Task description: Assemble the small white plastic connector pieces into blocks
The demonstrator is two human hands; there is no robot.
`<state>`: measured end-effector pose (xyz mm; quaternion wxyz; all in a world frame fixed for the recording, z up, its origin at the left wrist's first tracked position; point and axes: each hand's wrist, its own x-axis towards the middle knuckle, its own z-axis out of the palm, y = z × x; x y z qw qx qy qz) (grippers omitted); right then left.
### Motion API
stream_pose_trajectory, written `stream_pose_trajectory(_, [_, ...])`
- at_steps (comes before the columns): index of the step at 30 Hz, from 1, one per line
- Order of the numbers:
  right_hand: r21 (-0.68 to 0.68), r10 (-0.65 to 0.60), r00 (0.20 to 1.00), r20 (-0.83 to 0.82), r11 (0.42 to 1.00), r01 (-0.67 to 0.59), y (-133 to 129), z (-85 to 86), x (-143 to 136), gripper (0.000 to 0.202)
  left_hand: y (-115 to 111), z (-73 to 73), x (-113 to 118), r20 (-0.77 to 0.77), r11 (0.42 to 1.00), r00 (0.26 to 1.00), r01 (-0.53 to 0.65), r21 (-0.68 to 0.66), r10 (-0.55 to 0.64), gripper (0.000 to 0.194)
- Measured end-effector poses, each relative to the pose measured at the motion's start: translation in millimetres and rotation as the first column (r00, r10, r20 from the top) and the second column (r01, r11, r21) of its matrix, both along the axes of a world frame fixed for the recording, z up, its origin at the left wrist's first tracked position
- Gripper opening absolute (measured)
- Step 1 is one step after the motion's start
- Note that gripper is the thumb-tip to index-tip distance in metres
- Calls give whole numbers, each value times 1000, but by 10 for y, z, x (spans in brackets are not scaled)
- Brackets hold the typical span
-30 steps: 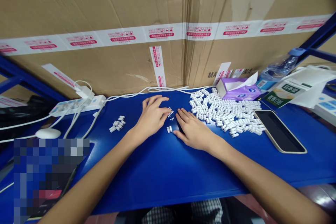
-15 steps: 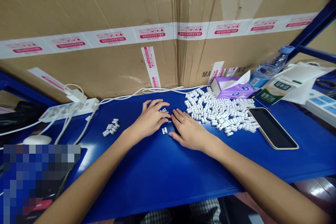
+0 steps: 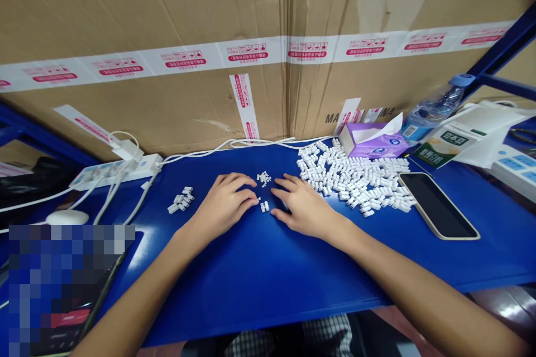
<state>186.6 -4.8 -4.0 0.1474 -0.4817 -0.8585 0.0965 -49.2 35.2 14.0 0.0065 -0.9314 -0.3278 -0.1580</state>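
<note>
My left hand (image 3: 228, 203) is over the blue table, its thumb and index finger pinched together on a tiny white plastic piece (image 3: 258, 199). Just in front of those fingertips lies a white connector-like part (image 3: 264, 207). Beyond it is a small heap of tiny white pieces (image 3: 264, 179), between the two hands. My right hand (image 3: 304, 203) rests palm down on the other side, fingers apart and nothing held. Right of that hand spreads a large pile of white plastic parts (image 3: 347, 178). A smaller group of similar parts (image 3: 181, 199) lies to the left of my left hand.
A phone (image 3: 438, 205), a purple tissue box (image 3: 372, 140), a water bottle (image 3: 435, 106) and a green-white packet (image 3: 446, 142) are at the right. A power strip (image 3: 146, 164) with white cables lies at the left. Large cardboard (image 3: 188, 5) stands along the table's back edge.
Both hands have drawn apart, the left one moving back to the left. The small heap between them is uncovered. My right hand's fingers have spread more.
</note>
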Motion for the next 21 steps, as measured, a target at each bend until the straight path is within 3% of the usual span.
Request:
stream_pose_trajectory(7, [53,9,986,-164,999,-1,-6,-57,-106,22,-138,-55,-19,26,994,999,37,104,-40,19])
stream_pose_trajectory(21, [29,12,980,-198,1000,-6,-5,-91,-135,16,-218,-42,49,-23,982,1000,15,188,-11,22])
